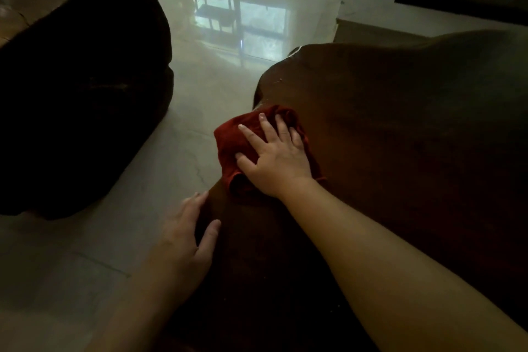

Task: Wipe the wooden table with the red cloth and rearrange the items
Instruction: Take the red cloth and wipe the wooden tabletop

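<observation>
A dark wooden table (pixel 400 128) with a curved, irregular edge fills the right half of the view. The red cloth (pixel 228 143) lies bunched on the table's left edge, partly hanging over it. My right hand (pixel 274 157) presses flat on the cloth, fingers spread. My left hand (pixel 185 237) rests on the table's left edge nearer to me, thumb on top and fingers curled over the rim, holding nothing loose. No other items show on the table.
A large dark wooden piece (pixel 80 88) stands on the left across a strip of glossy pale floor (pixel 200 66) that reflects a window. A white step or low wall (pixel 371 11) runs at the back right.
</observation>
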`<move>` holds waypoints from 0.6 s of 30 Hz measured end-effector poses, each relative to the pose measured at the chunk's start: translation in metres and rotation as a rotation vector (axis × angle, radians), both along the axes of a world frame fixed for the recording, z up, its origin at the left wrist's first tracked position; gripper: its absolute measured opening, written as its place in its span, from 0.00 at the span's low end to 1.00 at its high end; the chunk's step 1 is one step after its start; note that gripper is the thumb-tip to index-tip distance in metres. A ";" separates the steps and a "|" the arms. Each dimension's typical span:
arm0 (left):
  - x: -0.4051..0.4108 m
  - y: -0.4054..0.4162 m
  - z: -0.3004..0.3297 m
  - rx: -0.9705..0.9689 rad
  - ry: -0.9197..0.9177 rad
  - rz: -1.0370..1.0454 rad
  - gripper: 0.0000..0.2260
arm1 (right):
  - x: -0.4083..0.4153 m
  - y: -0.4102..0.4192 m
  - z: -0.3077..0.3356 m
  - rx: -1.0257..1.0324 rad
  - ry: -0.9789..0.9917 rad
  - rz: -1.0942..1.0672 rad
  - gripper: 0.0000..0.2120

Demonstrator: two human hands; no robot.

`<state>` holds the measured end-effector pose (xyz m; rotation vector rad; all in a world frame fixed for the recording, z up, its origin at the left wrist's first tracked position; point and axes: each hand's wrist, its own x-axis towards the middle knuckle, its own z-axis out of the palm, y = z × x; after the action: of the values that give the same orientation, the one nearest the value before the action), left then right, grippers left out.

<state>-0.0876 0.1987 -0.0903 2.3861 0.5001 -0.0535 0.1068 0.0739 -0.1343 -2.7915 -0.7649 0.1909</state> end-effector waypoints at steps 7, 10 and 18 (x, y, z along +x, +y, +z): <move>-0.002 -0.020 0.008 0.058 0.067 0.034 0.27 | -0.008 -0.093 0.005 0.006 0.045 -0.062 0.33; -0.004 -0.033 0.010 0.153 0.070 -0.008 0.28 | -0.018 -0.143 0.009 -0.007 0.059 -0.126 0.33; 0.012 -0.091 0.005 0.247 0.059 -0.262 0.32 | -0.067 -0.272 0.013 -0.049 0.080 -0.319 0.32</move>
<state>-0.0755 0.1072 -0.0855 2.6871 0.2281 -0.1888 0.0396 -0.1985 -0.1217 -2.8820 -0.2927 0.2626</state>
